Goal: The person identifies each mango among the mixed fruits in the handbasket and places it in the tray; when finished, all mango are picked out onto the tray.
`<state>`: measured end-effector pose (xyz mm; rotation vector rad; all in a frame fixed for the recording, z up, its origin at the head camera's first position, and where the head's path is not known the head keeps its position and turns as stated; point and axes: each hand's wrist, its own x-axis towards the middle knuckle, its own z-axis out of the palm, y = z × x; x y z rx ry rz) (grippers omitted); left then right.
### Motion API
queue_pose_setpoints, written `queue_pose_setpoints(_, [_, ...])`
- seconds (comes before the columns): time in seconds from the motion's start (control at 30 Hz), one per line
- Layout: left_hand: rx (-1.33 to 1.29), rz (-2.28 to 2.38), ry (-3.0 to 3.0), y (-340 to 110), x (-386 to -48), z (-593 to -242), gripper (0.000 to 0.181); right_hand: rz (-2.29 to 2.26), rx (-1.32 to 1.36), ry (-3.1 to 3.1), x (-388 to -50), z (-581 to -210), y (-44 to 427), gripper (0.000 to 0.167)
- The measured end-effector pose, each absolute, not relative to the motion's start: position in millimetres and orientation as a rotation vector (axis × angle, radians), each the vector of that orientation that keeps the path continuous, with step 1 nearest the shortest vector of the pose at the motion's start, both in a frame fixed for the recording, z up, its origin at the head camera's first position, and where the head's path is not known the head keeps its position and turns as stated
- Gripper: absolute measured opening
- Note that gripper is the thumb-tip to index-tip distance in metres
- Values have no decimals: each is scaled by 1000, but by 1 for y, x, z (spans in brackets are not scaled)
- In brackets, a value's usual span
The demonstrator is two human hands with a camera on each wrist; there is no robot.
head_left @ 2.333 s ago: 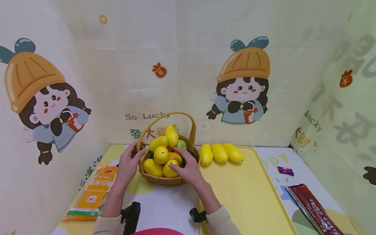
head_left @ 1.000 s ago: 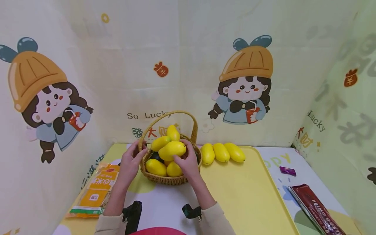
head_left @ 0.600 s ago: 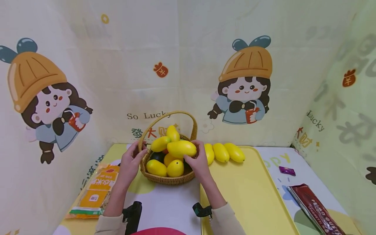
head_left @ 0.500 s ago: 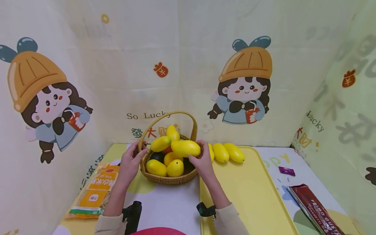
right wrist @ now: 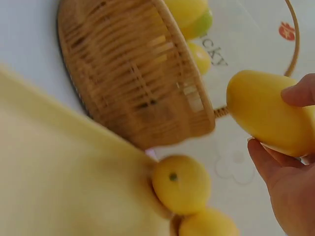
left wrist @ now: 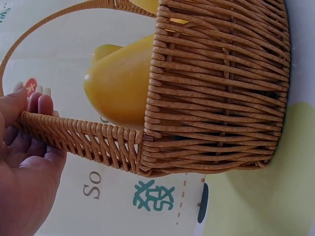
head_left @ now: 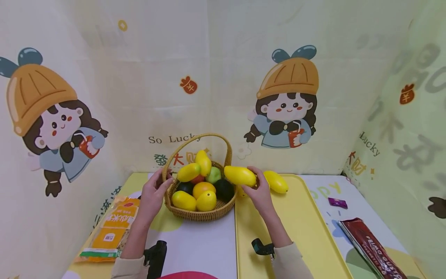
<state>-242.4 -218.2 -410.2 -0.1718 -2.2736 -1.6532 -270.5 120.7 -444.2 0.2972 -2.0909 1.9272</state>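
A wicker basket (head_left: 202, 215) of fruit stands left of a yellow tray (head_left: 289, 232). My left hand (head_left: 153, 192) grips the lower left part of its handle; the left wrist view shows the fingers around the handle (left wrist: 83, 140). My right hand (head_left: 259, 192) holds a yellow mango (head_left: 240, 176) by its right end, in the air over the tray's back left corner. In the right wrist view the held mango (right wrist: 268, 110) is beside the basket (right wrist: 133, 73), above other mangoes (right wrist: 182, 184). Another mango (head_left: 276, 182) lies at the tray's back edge; the rest are mostly hidden by my right hand.
Inside the basket are a green fruit (head_left: 213, 176), dark fruits (head_left: 224, 190), an orange one (head_left: 204, 190) and several yellow ones. An orange food bag (head_left: 109, 232) lies on the left. A purple packet (head_left: 338, 202) and a red package (head_left: 371, 248) lie right of the tray.
My right hand has taken a mango from the top of the basket and moved right with it, past the basket's rim. Fruit beneath is now uncovered. My left hand stays on the handle.
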Motion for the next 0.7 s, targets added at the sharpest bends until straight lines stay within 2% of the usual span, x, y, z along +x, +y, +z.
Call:
queue_pose_setpoints(0.27, [-180, -1658, -2273, -217, -242, -410, 41, 1863, 255, -2077, -275, -449, 156, 63])
queue_pose_setpoints(0.53, [-176, -1650, -2273, -218, -244, -413, 40, 1829, 158, -2119, -260, -425, 199, 62])
queue_pose_setpoints(0.7, [-172, -1640, -2277, -219, -244, -413, 39, 1745, 88, -2133, -257, -427, 226, 63])
